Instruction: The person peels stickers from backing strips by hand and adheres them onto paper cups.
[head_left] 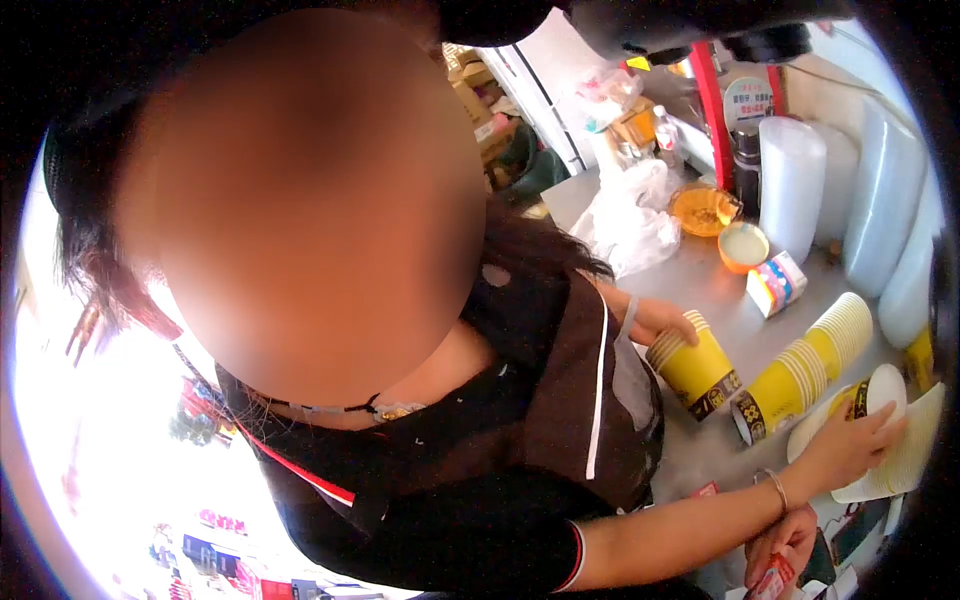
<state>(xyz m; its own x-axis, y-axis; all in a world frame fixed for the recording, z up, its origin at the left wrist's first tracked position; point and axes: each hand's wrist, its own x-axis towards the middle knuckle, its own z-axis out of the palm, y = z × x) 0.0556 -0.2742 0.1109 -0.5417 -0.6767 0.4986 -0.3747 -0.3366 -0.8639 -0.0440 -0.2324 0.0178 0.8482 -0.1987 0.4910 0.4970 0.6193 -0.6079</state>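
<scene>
Neither my left hand nor my right hand can be made out. A person in black stands close in front. One hand of this person grips a stack of yellow paper cups [695,365]. Their other hand, with a bracelet, touches a white-rimmed cup [886,392] beside pale stacked cups [915,450]. More yellow cups [785,385] lie between these hands. Under the braceleted forearm, a further hand holds a small red packet [773,578]; whose hand it is cannot be told.
On the metal counter [690,285] are a white plastic bag [640,220], an orange dish [705,208], a bowl [743,247], and a small carton [776,284]. Tall stacks of translucent cups [790,185] and a dark bottle [746,170] stand behind.
</scene>
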